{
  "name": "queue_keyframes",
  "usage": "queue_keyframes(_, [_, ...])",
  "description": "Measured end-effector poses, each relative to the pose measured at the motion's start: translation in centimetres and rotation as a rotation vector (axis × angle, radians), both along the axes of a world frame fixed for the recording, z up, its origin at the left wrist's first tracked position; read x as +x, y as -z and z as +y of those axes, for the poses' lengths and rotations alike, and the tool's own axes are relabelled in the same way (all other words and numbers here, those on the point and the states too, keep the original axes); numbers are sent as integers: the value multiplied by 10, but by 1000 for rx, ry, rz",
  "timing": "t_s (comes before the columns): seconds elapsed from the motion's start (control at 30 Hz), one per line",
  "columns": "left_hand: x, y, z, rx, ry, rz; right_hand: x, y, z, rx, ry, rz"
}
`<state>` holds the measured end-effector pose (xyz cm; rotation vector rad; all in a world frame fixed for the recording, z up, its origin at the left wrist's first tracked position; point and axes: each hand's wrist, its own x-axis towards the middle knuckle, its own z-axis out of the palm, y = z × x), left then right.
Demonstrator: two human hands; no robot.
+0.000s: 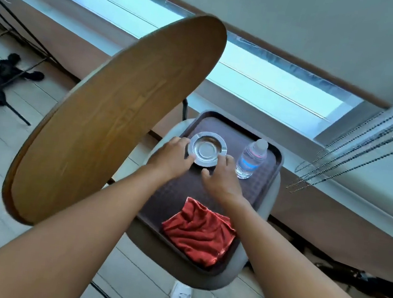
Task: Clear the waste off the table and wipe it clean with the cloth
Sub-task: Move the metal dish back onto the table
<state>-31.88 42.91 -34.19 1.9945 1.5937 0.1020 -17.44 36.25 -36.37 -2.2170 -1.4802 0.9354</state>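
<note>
A round metal ashtray (207, 148) sits at the far end of a dark brown tray (273, 156). My left hand (172, 157) grips its left rim, thumb at the lower edge. From the other side, my right hand (221, 176) holds the lower right rim with curled fingers, its thumb just below the ashtray. A crumpled red cloth (199, 232) lies on the near end of the tray. To the left stands the round wooden table (109, 123), its top bare.
A clear water bottle (251, 157) stands upright on the tray, just right of my right hand. The tray rests on a grey chair seat (258, 233). Window blind cords (364, 147) hang at the right. Black stand legs (4, 73) spread on the tiled floor at left.
</note>
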Motion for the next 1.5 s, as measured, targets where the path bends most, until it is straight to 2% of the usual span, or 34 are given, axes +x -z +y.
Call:
queue_keyframes(0.27, [4,35,36,-72,3,-21,4,30,31,-86,83,16])
queue_keyframes(0.5, [8,44,46,-111,12,-48,0,37,36,22,127,63])
queue_keyframes(0.73, [8,40,44,-107,-32,-73,-9,31,35,34,154,76])
queue_keyframes(1.1, [-7,4,23,-23,-78,-128,-17,-12,10,106,113,116])
queue_keyframes(1.5, [-18,-80,-49,177,-91,-145,-14,-98,-55,272,47,118])
